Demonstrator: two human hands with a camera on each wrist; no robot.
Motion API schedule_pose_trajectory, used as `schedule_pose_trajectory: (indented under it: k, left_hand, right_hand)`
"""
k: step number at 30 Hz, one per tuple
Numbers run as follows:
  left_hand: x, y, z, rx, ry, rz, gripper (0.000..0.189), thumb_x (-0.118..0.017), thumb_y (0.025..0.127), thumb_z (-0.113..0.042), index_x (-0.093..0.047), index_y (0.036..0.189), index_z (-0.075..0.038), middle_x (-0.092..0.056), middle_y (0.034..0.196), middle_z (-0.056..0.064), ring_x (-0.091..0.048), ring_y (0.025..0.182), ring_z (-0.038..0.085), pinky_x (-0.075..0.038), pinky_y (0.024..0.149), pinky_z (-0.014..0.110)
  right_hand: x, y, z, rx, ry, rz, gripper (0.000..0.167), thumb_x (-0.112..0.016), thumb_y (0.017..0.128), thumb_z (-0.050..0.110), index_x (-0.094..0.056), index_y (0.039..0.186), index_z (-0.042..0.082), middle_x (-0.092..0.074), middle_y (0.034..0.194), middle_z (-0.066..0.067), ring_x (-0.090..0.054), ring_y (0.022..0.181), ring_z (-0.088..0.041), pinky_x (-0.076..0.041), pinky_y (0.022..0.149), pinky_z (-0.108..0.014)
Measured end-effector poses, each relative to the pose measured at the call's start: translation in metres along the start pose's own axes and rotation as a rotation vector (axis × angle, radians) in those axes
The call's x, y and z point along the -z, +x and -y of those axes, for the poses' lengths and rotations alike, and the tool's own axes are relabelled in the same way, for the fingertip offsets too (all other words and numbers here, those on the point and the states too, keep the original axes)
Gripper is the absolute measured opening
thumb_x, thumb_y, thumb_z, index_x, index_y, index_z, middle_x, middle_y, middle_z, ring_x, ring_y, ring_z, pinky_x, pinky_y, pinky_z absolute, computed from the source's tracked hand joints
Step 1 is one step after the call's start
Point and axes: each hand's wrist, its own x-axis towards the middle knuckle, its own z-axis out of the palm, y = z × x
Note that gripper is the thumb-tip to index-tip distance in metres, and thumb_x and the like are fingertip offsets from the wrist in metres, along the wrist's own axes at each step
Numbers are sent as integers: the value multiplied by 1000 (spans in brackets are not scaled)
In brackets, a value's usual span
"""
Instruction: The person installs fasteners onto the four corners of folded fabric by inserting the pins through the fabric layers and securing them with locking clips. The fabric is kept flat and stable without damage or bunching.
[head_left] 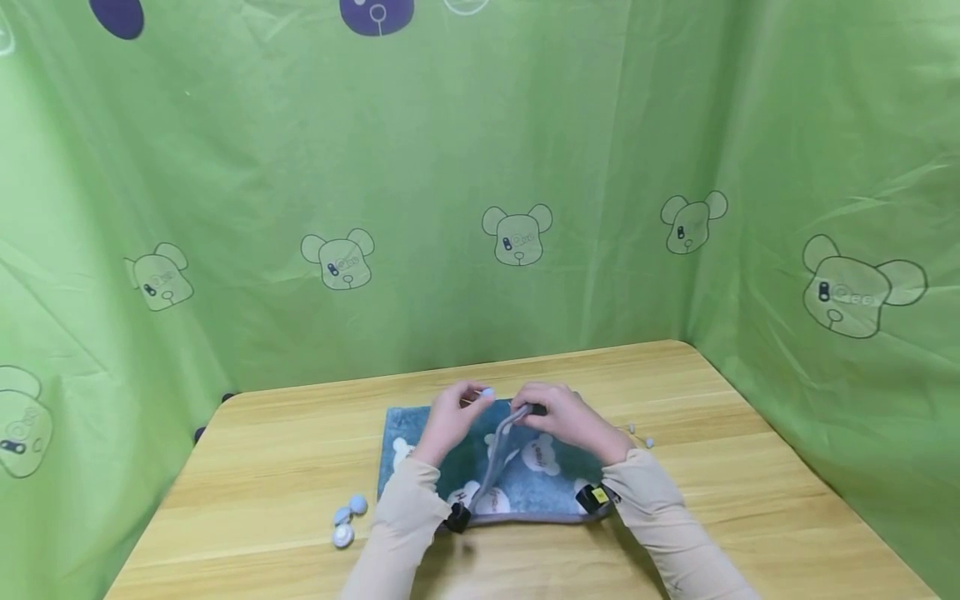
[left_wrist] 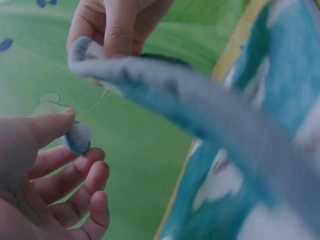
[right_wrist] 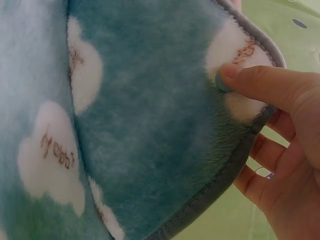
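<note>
1. Head view: a person in cream sleeves works over one plush blanket [head_left: 551,492], spread on a wood-grain table [head_left: 285,450] before a green curtain [head_left: 420,317] printed with bear heads.

2. The blanket is soft, teal to pale blue, scattered with white cloud-like patches bearing brown lettering, and bound along its border in grey with visible stitching. Most of it lies on the tabletop; one corner is raised and folded back.

3. Two hands are at work. The right hand [head_left: 562,417] grips that raised corner, its thumb pressing one small blue disc [right_wrist: 222,80] against the fabric, the other fingers behind.

4. The left hand [head_left: 450,421] pinches one small round button [left_wrist: 79,137], blue with a paler face, between thumb and fingers, near the corner but apart from it. One thin metal pin [left_wrist: 103,95] pokes out just below the right hand's fingers.

5. Three round pieces [head_left: 358,504] sit grouped on the wood left of the blanket: two blue, one whitish with rings. At least two smaller bits [head_left: 649,442] lie to its right, too small to make out.

6. Two black devices [head_left: 457,517] are worn, one at each wrist.
</note>
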Motion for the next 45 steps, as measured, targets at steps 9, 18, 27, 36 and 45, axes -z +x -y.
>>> schedule_pose_trajectory:
  k: [9,18,27,36,45]
  left_hand:
    - [-18,9,11,326,-441,85,38,-64,94,-35,-66,117,-5,-71,102,8,-61,82,13,-46,67,27]
    - [-23,9,12,364,-527,143,36,-65,93,-35,-66,114,-6,-68,90,-5,-59,76,9,-42,63,22]
    - [-23,9,11,359,-542,162,36,-64,94,-36,-66,116,-7,-68,91,-6,-60,78,10,-44,66,24]
    - [-23,9,13,347,-535,181,38,-64,93,-39,-66,116,-9,-69,94,-4,-61,79,10,-45,68,25]
    - [-24,8,13,356,-546,201,36,-65,93,-35,-66,116,-7,-68,92,-7,-59,76,8,-44,66,24]
  right_hand:
    - [-2,2,0,16,24,-5,13,-73,82,3,-72,94,8,-71,92,1,-67,85,-12,-57,80,-29]
    - [-3,1,0,3,21,-7,13,-75,81,5,-72,93,10,-71,92,1,-67,85,-12,-57,81,-28]
    - [-3,1,-2,14,17,-12,14,-74,81,4,-72,93,10,-72,91,1,-67,84,-12,-57,79,-28]
    - [-4,0,-5,15,10,-9,13,-74,82,4,-72,93,9,-72,91,1,-67,84,-12,-57,79,-28]
    - [-4,1,-4,-10,13,2,13,-73,82,4,-71,94,9,-72,91,0,-68,85,-14,-57,80,-28]
